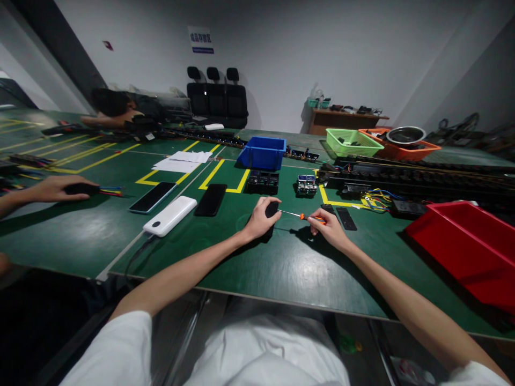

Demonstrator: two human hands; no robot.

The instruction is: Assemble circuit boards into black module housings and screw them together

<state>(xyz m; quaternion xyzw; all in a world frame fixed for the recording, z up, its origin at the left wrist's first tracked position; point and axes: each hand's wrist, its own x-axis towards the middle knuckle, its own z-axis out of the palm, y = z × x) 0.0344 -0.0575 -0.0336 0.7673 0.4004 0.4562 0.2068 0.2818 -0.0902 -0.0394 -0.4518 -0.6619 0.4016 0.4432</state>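
Note:
My left hand (259, 219) is closed around a small black part (272, 209) a little above the green table. My right hand (328, 228) grips a screwdriver (302, 216) with an orange and black handle. Its thin metal shaft points left, and the tip reaches the black part; whether it touches a screw is too small to tell. Beyond my hands stand a group of black modules (263, 182) and some silver and blue modules (306, 185). Beside my right hand lie flat black pieces (346, 219).
A white power bank (170, 216) with a cable and two phones (153, 197) lie to the left. A blue bin (263, 153) stands behind, a red bin (469, 246) at right. Long black assemblies (414, 177) with wires lie at far right. Another person's hand (60, 188) holds a wired black part.

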